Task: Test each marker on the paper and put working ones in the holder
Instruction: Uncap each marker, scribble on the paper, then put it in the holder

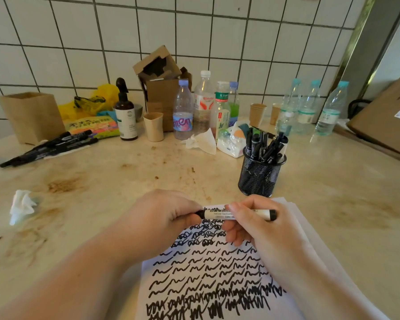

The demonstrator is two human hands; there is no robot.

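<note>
Two-handed hold above the test sheet. The left hand (169,215) closes over the black cap end of a white-barrelled marker (238,214), while the right hand (259,225) pinches the barrel near its middle, fingers wrapped over the printed label. The marker lies level, pointing from nine to three o'clock, which suits a straight pull or push along its axis; whether the cap is coming off or going on cannot be told. Directly beneath, the paper (208,269) is crowded with black squiggles, so it sits close for quick strokes. At one o'clock from the hands, just beyond the paper's far edge, stands the black mesh holder (260,176), already bristling with markers and within easy reach. At ten o'clock, well apart on the worktop (125,181), lies a row of dark markers (53,146), likely awaiting testing or rejected.
</note>
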